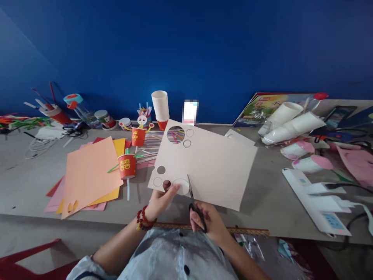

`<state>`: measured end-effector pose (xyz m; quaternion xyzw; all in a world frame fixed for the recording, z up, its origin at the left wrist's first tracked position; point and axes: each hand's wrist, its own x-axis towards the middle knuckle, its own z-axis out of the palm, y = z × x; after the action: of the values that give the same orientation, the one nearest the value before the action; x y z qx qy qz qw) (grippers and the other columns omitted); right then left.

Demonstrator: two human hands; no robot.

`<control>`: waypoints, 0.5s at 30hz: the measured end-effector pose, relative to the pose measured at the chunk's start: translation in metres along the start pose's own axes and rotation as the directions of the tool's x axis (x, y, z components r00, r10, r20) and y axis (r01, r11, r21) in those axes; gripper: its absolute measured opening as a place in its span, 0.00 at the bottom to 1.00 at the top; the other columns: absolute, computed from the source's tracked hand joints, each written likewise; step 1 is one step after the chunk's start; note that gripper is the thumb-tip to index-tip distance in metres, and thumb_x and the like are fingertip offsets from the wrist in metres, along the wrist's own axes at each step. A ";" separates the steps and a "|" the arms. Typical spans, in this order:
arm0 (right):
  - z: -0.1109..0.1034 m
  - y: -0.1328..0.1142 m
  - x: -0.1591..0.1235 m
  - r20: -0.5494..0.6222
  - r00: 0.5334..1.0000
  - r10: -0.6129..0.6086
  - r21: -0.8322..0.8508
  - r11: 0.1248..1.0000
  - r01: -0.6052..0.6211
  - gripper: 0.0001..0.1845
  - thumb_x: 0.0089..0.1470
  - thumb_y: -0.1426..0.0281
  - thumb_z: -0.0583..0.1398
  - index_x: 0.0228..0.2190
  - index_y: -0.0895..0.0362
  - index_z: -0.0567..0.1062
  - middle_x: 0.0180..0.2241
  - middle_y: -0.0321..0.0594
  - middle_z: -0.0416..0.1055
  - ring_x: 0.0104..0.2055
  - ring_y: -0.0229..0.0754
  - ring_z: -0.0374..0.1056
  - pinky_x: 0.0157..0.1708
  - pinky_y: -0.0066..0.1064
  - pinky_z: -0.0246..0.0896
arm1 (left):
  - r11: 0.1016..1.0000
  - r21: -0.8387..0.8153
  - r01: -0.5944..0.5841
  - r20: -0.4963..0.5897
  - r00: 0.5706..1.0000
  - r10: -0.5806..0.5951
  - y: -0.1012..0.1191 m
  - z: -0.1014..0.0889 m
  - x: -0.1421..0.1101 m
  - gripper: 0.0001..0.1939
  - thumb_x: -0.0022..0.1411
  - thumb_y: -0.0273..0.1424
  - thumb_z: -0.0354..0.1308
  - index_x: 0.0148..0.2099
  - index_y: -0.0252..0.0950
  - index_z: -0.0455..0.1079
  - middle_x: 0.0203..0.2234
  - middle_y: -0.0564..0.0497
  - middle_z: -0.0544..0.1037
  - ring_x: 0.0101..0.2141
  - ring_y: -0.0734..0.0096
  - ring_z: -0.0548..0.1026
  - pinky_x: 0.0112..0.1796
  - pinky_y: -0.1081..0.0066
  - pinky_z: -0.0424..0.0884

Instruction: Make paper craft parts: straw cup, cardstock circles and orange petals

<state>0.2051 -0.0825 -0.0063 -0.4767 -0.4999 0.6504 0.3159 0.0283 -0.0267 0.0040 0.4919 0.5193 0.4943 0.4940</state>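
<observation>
My left hand point(161, 198) pinches the near edge of a pale beige paper sheet point(212, 163) and holds it up over the table. The sheet bears pencilled circles and two cut-out round holes. My right hand point(207, 221) grips black-handled scissors point(194, 202), with the blades at the sheet's near edge beside a drawn circle. A red bead bracelet is on my left wrist.
Orange, yellow and pink paper sheets point(87, 175) lie at left with red paper cups point(127, 166) on sticks. A white cup stack point(160, 105) stands at the back. More white cups point(291, 122), pink cut paper and a power strip point(326, 216) lie at right. A ruler point(253, 231) lies along the near edge.
</observation>
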 end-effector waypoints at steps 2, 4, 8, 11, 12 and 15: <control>0.000 0.001 0.000 0.008 1.000 -0.024 0.003 1.000 0.024 0.25 0.56 0.49 0.59 0.21 0.56 0.65 0.17 0.34 0.66 0.20 0.35 0.60 0.23 0.27 0.51 | 1.000 0.017 -0.004 0.034 0.999 0.004 0.003 -0.002 0.002 0.20 0.53 0.44 0.65 0.21 0.36 0.65 0.20 0.52 0.72 0.27 0.68 0.71 0.37 0.68 0.73; -0.001 0.004 0.000 0.024 0.999 -0.040 0.009 0.999 0.040 0.25 0.57 0.49 0.59 0.22 0.56 0.66 0.17 0.34 0.67 0.20 0.35 0.60 0.23 0.27 0.51 | 0.999 0.052 -0.006 0.059 0.998 0.003 0.004 -0.004 0.003 0.19 0.54 0.43 0.64 0.21 0.37 0.65 0.22 0.50 0.74 0.30 0.67 0.73 0.42 0.67 0.73; -0.001 0.012 0.001 0.028 0.999 -0.047 -0.008 0.999 0.047 0.26 0.57 0.47 0.57 0.23 0.56 0.66 0.19 0.34 0.66 0.21 0.36 0.60 0.23 0.28 0.51 | 0.995 0.101 0.019 0.032 0.999 -0.023 0.002 -0.006 -0.001 0.19 0.55 0.41 0.63 0.20 0.39 0.61 0.23 0.50 0.75 0.33 0.65 0.74 0.45 0.67 0.73; -0.001 0.016 0.003 -0.025 0.999 -0.030 -0.104 0.994 0.027 0.25 0.55 0.47 0.59 0.24 0.56 0.66 0.19 0.34 0.65 0.21 0.36 0.60 0.23 0.28 0.51 | 0.992 0.110 0.059 -0.049 0.997 -0.054 -0.004 -0.003 -0.004 0.21 0.56 0.42 0.62 0.19 0.40 0.59 0.20 0.51 0.73 0.34 0.64 0.75 0.42 0.69 0.74; 0.000 0.016 0.004 -0.054 0.998 -0.033 -0.137 0.990 0.026 0.24 0.54 0.48 0.60 0.25 0.56 0.66 0.20 0.33 0.64 0.22 0.36 0.59 0.23 0.28 0.51 | 0.992 0.109 0.064 -0.068 0.996 -0.056 -0.006 -0.001 -0.005 0.22 0.56 0.43 0.62 0.18 0.40 0.59 0.18 0.52 0.71 0.33 0.64 0.75 0.41 0.70 0.75; 0.000 0.014 0.004 -0.080 0.995 -0.052 -0.161 0.986 0.039 0.24 0.53 0.48 0.62 0.25 0.56 0.67 0.21 0.33 0.64 0.22 0.36 0.59 0.23 0.28 0.51 | 0.995 0.099 0.030 -0.102 0.995 -0.020 -0.013 0.004 -0.005 0.23 0.56 0.44 0.62 0.17 0.39 0.59 0.16 0.53 0.69 0.30 0.66 0.75 0.38 0.70 0.75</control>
<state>0.2043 -0.0834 -0.0206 -0.5158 -0.5475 0.5803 0.3121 0.0318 -0.0315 -0.0094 0.4839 0.5738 0.4856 0.4481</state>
